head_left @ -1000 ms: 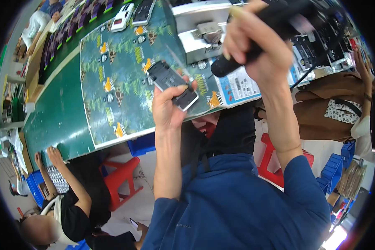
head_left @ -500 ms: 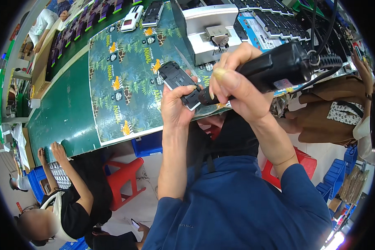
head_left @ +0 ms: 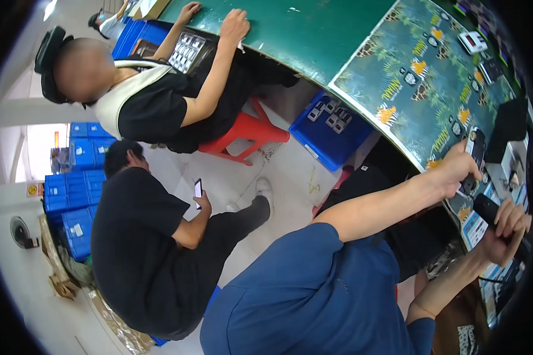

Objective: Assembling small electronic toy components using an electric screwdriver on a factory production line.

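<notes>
At the right of the view, my left hand (head_left: 458,168) is closed round a toy car (head_left: 475,146) with a black underside, held over the table's edge. My right hand (head_left: 506,231), just nearer to me, grips a black corded electric screwdriver (head_left: 485,207). The screwdriver's front end is close to the car's near end; whether they touch I cannot tell. Beyond, on the printed mat (head_left: 391,77), lie a white toy car (head_left: 472,42) and a dark toy car (head_left: 490,70).
A metal fixture (head_left: 512,168) stands right of my hands. Under the green table (head_left: 302,35) is a blue bin (head_left: 327,139) with several small white-and-black pieces. A co-worker (head_left: 154,100) sits at the table on a red stool (head_left: 243,136); another person (head_left: 142,236) holds a phone.
The view has swung left, so my hands now appear at the right edge and people at the left show fully. The toy car and screwdriver are still in my hands.
</notes>
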A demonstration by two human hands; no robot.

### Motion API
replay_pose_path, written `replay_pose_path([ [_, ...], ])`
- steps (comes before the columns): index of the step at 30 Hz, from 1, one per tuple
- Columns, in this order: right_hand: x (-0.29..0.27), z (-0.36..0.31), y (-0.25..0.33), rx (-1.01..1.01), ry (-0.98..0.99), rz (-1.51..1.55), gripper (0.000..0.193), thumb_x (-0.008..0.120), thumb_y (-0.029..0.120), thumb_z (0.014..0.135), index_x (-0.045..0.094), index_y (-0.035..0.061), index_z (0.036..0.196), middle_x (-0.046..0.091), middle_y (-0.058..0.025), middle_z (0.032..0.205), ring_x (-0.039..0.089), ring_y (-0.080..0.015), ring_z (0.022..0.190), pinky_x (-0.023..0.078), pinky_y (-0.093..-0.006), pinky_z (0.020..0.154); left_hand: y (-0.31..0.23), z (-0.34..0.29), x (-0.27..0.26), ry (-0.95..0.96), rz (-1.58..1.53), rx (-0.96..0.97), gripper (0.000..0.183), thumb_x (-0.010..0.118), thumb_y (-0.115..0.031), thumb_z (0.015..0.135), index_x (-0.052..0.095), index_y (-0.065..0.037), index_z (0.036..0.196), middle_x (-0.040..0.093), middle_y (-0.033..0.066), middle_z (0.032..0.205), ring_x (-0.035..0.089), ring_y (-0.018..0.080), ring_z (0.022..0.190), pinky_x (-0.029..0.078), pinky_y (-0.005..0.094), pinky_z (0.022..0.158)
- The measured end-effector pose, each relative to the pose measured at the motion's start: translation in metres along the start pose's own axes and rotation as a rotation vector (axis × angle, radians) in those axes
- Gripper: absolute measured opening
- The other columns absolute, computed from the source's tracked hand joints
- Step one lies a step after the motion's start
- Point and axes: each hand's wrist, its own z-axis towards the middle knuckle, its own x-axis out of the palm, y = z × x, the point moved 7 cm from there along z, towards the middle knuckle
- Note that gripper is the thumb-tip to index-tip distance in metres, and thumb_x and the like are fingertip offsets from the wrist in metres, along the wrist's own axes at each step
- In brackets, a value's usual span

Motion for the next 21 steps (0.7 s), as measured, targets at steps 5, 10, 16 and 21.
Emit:
replay_pose_path([
  [5,0.004,-0.002,-0.005,0.002,-0.031,0.009,0.023,0.057,0.023,0.090,0.042,0.0108,0.078,0.035,0.0013,0.062,0.030,-0.0080,0.051,0.027,-0.0256,0.059,-0.005,0.000,-0.007,-0.008,0.000,-0.017,0.045,0.059,0.015,0.061,0.053,-0.007,0.100,0.052,0.0066,0.086,0.055,0.0228,0.079,0.048,0.0364,0.067],
  [10,0.002,-0.008,0.004,-0.005,-0.054,-0.119,0.025,0.060,0.028,0.089,0.045,0.0087,0.083,0.036,-0.0010,0.064,0.033,-0.0100,0.055,0.027,-0.0261,0.062,-0.007,-0.005,0.001,0.011,0.081,-0.013,0.045,0.059,0.013,0.065,0.055,-0.006,0.105,0.053,0.0054,0.081,0.055,0.0197,0.076,0.047,0.0333,0.067],
  [16,0.001,-0.010,0.034,-0.035,-0.084,-0.037,0.025,0.058,0.029,0.091,0.044,0.0090,0.086,0.036,-0.0019,0.070,0.034,-0.0109,0.061,0.028,-0.0274,0.067,-0.072,-0.016,0.039,0.141,0.844,0.516,0.047,0.077,-0.038,0.077,0.060,-0.003,0.103,0.061,0.0086,0.085,0.061,0.0224,0.081,0.049,0.0356,0.072],
  [21,0.002,-0.008,0.033,-0.029,-0.016,0.068,0.018,0.054,0.021,0.096,0.047,0.0054,0.090,0.035,-0.0010,0.071,0.033,-0.0100,0.061,0.028,-0.0262,0.065,-0.116,-0.002,0.038,0.382,2.118,1.191,0.084,0.070,-0.078,0.051,0.062,-0.004,0.089,0.059,0.0112,0.089,0.060,0.0265,0.089,0.045,0.0386,0.078],
])
